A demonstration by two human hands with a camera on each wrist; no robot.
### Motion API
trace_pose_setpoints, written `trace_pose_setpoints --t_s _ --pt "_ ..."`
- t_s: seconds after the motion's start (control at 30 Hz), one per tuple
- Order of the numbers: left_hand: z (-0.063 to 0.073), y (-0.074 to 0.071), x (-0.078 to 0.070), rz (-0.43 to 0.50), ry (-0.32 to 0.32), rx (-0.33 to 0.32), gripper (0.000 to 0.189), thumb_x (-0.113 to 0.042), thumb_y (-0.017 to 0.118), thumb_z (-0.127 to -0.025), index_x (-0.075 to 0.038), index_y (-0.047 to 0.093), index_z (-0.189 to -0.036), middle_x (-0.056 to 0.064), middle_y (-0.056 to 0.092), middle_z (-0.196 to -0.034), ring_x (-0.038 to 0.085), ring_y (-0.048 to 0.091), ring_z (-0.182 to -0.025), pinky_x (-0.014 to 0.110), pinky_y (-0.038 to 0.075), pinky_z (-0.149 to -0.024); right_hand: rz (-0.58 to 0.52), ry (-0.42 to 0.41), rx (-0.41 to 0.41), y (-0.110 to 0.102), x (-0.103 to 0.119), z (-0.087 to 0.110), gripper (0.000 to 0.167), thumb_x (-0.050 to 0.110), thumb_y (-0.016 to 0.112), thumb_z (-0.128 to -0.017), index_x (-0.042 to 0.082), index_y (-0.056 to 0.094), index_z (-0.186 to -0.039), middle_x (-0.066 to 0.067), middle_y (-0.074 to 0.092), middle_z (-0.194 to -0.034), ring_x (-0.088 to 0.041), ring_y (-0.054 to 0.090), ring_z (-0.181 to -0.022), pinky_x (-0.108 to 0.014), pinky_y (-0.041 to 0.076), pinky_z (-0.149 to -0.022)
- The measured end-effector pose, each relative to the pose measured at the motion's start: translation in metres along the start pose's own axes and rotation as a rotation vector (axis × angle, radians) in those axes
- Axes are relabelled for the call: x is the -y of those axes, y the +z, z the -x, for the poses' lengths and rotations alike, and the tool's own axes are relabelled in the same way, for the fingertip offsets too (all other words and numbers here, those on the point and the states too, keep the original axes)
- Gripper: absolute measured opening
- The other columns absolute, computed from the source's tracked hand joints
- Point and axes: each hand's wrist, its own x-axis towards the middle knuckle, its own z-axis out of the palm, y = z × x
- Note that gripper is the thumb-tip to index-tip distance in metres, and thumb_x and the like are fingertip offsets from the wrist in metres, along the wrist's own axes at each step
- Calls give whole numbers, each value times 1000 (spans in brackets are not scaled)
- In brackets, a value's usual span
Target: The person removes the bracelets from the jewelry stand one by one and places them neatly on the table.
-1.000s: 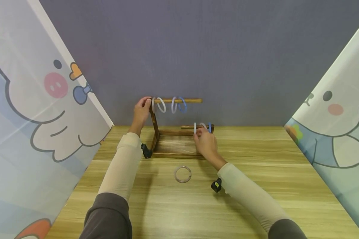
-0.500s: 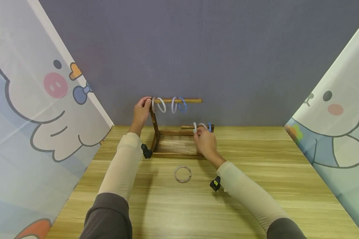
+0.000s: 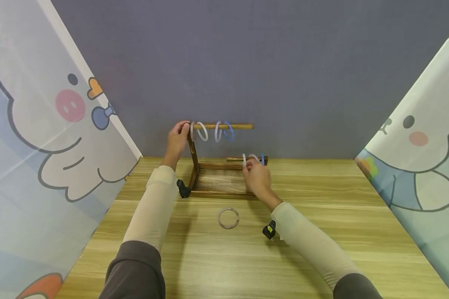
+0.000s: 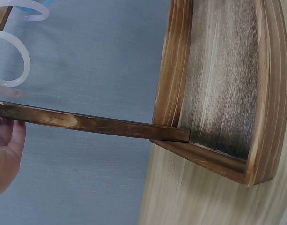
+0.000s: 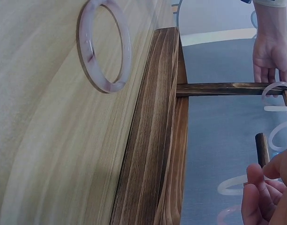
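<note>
My left hand [image 3: 177, 143] grips the top of the upright post [image 4: 96, 124] of a wooden bangle stand, fingers behind it in the left wrist view. Several bangles hang on the upper bar [image 3: 243, 126]: whitish ones at the left, a lilac one and a blue bangle [image 3: 232, 132]. At the lower bar [image 3: 232, 159], my right hand [image 3: 259, 180] pinches a white bangle [image 3: 244, 158] between thumb and fingers. Another pale bangle and a blue bangle [image 3: 262, 158] sit further right on that bar, partly hidden by the hand.
A pale pinkish bangle [image 5: 85, 42] lies flat on the wood-grain table [image 3: 224, 257] in front of the stand's tray base [image 3: 220, 181]. A grey backdrop [image 3: 224, 74] rises behind the stand. Printed cartoon panels flank the table on both sides.
The white bangle in my right hand has turned a little on the lower bar, and the right wrist has shifted slightly left. The left hand stays on the post.
</note>
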Motion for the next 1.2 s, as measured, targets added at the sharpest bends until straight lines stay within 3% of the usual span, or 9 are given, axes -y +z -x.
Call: trace_pose_setpoints --t_s 0.13,0.57,0.97,1.2 --pt "0 0 0 3 -3 6 40 -42 49 -107 -19 60 -138 10 62 -131 19 58 -108 34 49 -93 12 -10 -5 1 0 1 17 20 64 -96 9 75 -103 -5 80 -94 -26 74 -78 -43 57 -69" --pt "0 0 1 5 6 -7 40 -41 49 -107 -18 61 -138 10 62 -132 20 58 -113 36 48 -99 -26 7 0 2 8 1 17 22 66 -96 10 74 -105 -6 79 -96 -26 75 -80 -41 58 -66" --pt "-1 0 2 10 8 -10 39 -40 49 -107 -18 62 -138 9 63 -130 17 58 -110 32 48 -96 -31 -52 16 7 10 2 17 20 65 -98 7 74 -104 -8 79 -95 -23 75 -75 -38 59 -64" --pt "-1 0 3 19 9 -9 39 -40 50 -107 -18 62 -137 8 63 -125 13 58 -99 31 50 -90 -41 -62 -9 13 17 3 15 19 67 -96 8 75 -105 -7 80 -94 -22 74 -72 -36 57 -61"
